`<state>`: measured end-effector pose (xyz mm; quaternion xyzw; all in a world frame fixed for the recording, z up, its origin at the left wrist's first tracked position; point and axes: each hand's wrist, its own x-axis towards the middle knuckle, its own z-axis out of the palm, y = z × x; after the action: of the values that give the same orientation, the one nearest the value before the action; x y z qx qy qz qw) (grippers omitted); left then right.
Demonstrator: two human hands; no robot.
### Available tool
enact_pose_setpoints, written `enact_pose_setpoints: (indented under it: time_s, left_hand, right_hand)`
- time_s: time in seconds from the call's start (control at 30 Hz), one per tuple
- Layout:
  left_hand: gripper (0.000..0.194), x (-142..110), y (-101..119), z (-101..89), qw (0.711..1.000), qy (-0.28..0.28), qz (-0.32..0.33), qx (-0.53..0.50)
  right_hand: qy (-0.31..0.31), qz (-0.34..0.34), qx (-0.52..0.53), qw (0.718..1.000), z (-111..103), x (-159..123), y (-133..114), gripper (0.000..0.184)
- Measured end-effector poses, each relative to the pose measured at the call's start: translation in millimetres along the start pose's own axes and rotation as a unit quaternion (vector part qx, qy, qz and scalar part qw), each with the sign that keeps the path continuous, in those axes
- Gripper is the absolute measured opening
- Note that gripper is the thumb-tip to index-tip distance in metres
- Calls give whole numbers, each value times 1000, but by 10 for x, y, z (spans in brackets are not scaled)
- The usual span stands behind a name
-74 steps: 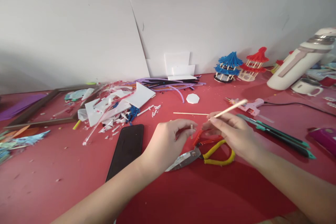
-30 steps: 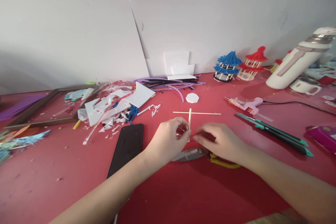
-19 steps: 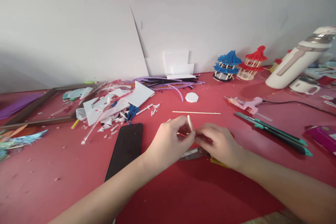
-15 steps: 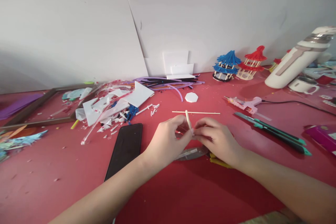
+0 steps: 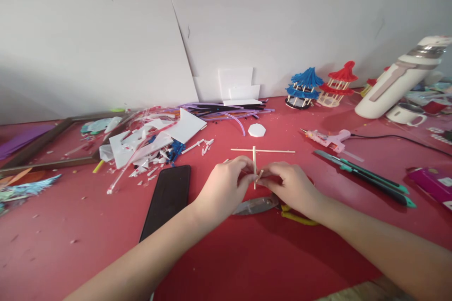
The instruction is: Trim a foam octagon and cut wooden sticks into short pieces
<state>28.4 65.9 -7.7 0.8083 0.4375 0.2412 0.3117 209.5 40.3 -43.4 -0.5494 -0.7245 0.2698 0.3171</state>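
We pinch pale wood.
Our curled left hand [image 5: 222, 189] grips a straight stick [image 5: 254, 162]; our curled right hand [image 5: 294, 189], a stubby piece [image 5: 260, 175].

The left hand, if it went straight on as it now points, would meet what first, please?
Past the longer stick at the left hand, it would probably meet the short stick piece at the right hand, then that hand itself; depth is unclear from one view.

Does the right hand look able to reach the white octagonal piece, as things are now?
Probably yes. The white octagonal piece lies uncovered, a little beyond the right hand; only a thin stick lies flat between. The fingers seem busy at a small stick piece, though.
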Motion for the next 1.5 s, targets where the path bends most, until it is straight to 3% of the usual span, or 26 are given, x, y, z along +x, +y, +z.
enact_pose_setpoints:
  time_s: [0.33,0.57,0.77,1.13,1.5]
  left_hand:
    - [8,-31,-2,4,998,-14,18,61]
    - [8,-31,11,11,999,-18,26,43]
    - [9,-21,-27,36,999,-40,11,35]
    - [11,-11,-35,27,999,-35,3,19]
    - [5,-23,-4,47,998,-36,-51,-26]
  right_hand:
    - [-36,-19,-38,998,-53,3,-22,6]
    - [-41,3,-28,999,-14,-4,-9,8]
    - [-26,-89,-55,994,21,4,56,6]
    - [-38,-98,-68,992,42,9,60,12]
    - [-44,-128,-71,988,40,2,70,15]
